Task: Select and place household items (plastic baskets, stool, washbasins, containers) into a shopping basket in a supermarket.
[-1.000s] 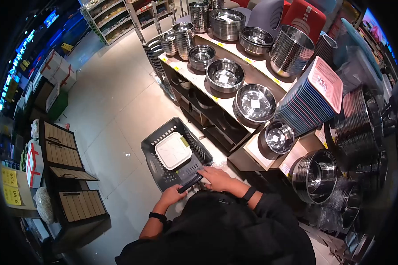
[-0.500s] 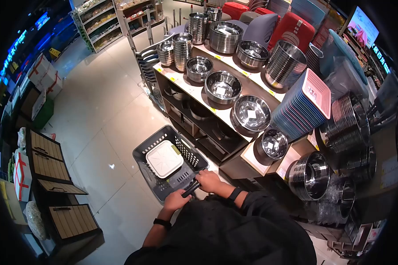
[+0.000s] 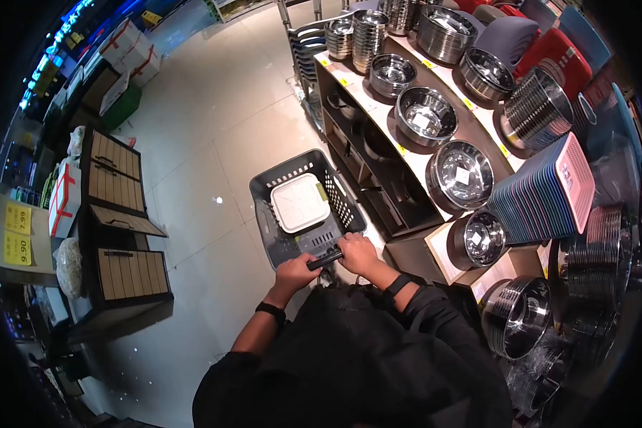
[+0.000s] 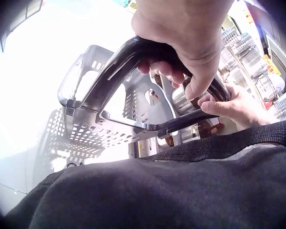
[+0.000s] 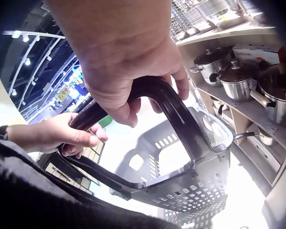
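Note:
A dark grey shopping basket (image 3: 264,227) with slotted walls is in front of the person in the head view. Inside it lies a squarish white box (image 3: 299,203) with a green clip on one side. My left hand (image 3: 296,274) grips one end of the black handle (image 3: 325,260). At the handle's other end, my right hand (image 3: 359,252) holds on with curled fingers. From the left wrist, the left hand (image 4: 186,33) shows its fingers hooked under the bar. The right wrist view has the right hand (image 5: 128,67) wrapped over the handle's bend, the thumb below it.
Close on the right, a shelf unit (image 3: 414,253) bears steel bowls (image 3: 461,175) and a stack of plastic baskets (image 3: 535,189). Lidded pots (image 5: 236,78) stand on its lower shelf. Wooden-fronted cabinets (image 3: 132,274) line the left side, with tiled floor (image 3: 207,164) between.
The head view first tips up, then down, so basket and shelves now sit higher and further right in it. Both hands stay on the handle, and the basket keeps beside the shelf.

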Demonstrator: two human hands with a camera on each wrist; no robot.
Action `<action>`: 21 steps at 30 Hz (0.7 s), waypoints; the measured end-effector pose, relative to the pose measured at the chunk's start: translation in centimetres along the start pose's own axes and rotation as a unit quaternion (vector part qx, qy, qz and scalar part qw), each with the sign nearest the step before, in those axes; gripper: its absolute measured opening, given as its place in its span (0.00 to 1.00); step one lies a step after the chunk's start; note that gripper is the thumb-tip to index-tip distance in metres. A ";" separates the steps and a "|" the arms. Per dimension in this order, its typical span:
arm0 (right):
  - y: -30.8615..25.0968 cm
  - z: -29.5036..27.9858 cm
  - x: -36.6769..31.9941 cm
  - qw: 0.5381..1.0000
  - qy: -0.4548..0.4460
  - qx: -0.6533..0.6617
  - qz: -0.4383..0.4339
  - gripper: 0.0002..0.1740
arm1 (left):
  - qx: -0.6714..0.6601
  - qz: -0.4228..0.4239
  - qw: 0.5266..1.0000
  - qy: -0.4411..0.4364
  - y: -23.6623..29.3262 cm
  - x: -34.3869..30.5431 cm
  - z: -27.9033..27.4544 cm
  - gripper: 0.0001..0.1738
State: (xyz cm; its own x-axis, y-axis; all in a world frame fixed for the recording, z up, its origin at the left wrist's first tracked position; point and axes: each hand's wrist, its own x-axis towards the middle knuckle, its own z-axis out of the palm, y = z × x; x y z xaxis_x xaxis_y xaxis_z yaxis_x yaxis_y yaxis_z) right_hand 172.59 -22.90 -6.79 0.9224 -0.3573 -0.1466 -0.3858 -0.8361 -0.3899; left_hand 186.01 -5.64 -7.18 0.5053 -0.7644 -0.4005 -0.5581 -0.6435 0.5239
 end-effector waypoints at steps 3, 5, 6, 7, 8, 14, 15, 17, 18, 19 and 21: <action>0.2 0.0 0.7 1.000 -0.008 0.008 -0.011 0.19 | 0.033 0.053 0.993 0.103 -0.2 -0.4 0.3 0.18; 0.1 -0.2 1.1 1.000 -0.002 0.008 -0.009 0.18 | 0.068 0.116 0.966 0.221 -0.2 -0.2 0.8 0.14; 0.2 -0.1 1.5 1.000 -0.006 0.011 -0.013 0.18 | 0.069 0.111 0.967 0.221 -0.2 0.1 0.8 0.14; 0.4 0.0 1.8 1.000 0.003 0.012 -0.017 0.17 | 0.052 0.112 0.965 0.232 -0.2 0.4 0.8 0.14; 0.6 0.1 2.0 1.000 0.013 0.013 -0.018 0.17 | 0.036 0.116 0.963 0.241 -0.2 0.8 0.8 0.13; 0.5 -0.6 4.7 1.000 -0.004 0.007 -0.002 0.19 | -0.026 0.093 0.983 0.154 -0.6 3.0 -1.6 0.17; 0.4 -0.7 5.1 1.000 0.017 0.008 -0.003 0.19 | -0.021 0.080 0.986 0.142 -0.7 3.4 -2.0 0.17; 0.3 -0.6 5.8 0.999 0.043 0.009 -0.002 0.18 | -0.020 0.081 0.987 0.138 -1.2 4.2 -2.3 0.17; 0.3 -0.5 6.3 0.999 0.050 0.005 0.004 0.19 | -0.010 0.082 0.988 0.132 -1.2 4.7 -2.8 0.18; 0.3 -0.4 6.8 0.998 0.058 0.003 0.014 0.18 | -0.010 0.061 0.993 0.101 -1.2 5.2 -3.3 0.18; -0.1 -0.4 8.0 0.997 0.073 -0.005 0.029 0.18 | -0.004 0.005 1.000 0.025 -1.3 6.4 -4.5 0.22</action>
State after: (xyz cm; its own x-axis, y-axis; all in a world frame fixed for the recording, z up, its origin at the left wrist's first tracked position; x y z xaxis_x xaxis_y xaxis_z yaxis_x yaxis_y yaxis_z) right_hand 180.00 -25.81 -7.59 0.8870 -0.4604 -0.0349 -0.4386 -0.8166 -0.3751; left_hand 192.97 -9.49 -7.03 0.5314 -0.7680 -0.3574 -0.5584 -0.6349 0.5339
